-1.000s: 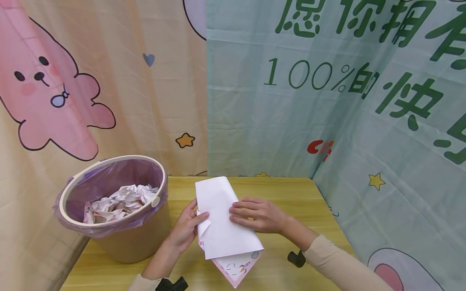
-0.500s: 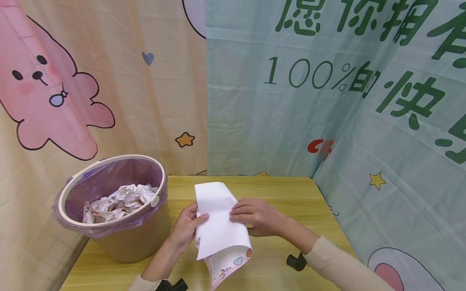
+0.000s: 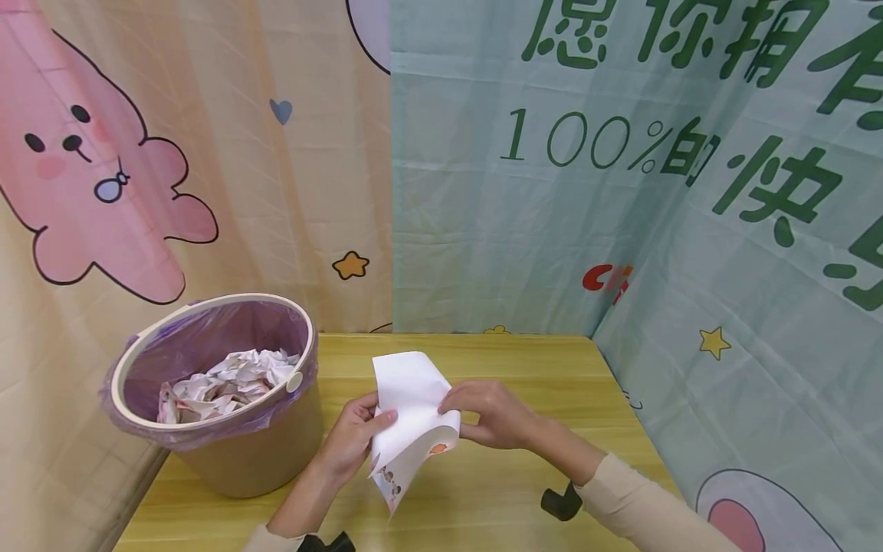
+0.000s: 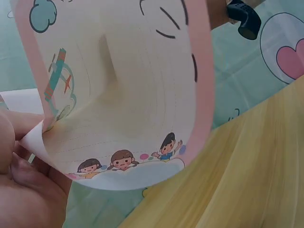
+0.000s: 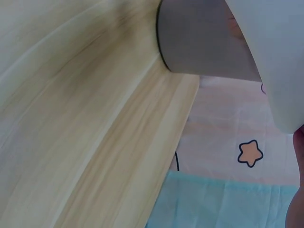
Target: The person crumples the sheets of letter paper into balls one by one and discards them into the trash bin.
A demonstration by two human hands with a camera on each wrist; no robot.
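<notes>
A sheet of paper (image 3: 408, 387) is held above the table, its plain white back facing up and its lower part curled over. Its printed side (image 4: 128, 104), with a pink border and small cartoon children, fills much of the left wrist view. My left hand (image 3: 350, 435) grips the paper's left edge, thumb on top and fingers behind. At the right edge my right hand (image 3: 495, 414) pinches the sheet, with the curl beside its fingers. In the right wrist view only part of the paper (image 5: 280, 61) and a sliver of the hand (image 5: 295, 190) show.
A beige bin (image 3: 255, 460) lined with a purple bag stands to the left of my hands. Crumpled paper (image 3: 231, 383) lies inside it. The wooden table (image 3: 545, 364) runs to printed curtains (image 3: 483, 253) behind and at the sides.
The lower part of the paper has curled upward and inward, so less of it hangs down. My right hand's fingers have gone from lying flat on the sheet to pinching its edge.
</notes>
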